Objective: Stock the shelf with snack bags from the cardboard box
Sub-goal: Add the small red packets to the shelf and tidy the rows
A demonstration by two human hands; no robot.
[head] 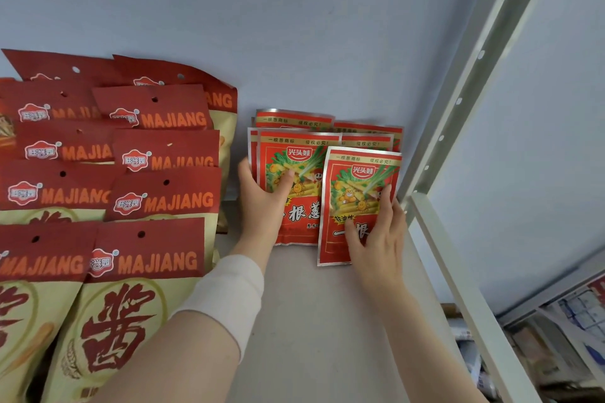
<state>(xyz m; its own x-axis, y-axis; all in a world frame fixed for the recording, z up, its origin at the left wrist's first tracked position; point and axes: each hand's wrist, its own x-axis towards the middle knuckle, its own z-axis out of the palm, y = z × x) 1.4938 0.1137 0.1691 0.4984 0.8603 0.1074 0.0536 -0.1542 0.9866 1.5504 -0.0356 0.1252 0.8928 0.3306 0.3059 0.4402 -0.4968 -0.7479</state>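
The left hand [262, 203] grip clasps the rear snack bag [296, 154]; right hand [379, 232], released, presses the front bag [360, 173].

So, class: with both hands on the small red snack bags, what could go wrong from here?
The front bag seems propped only by the right hand pressing it; released, it may slide down flat.
The left hand grips the red bag stack by its left edge; letting go could topple the leaning row.
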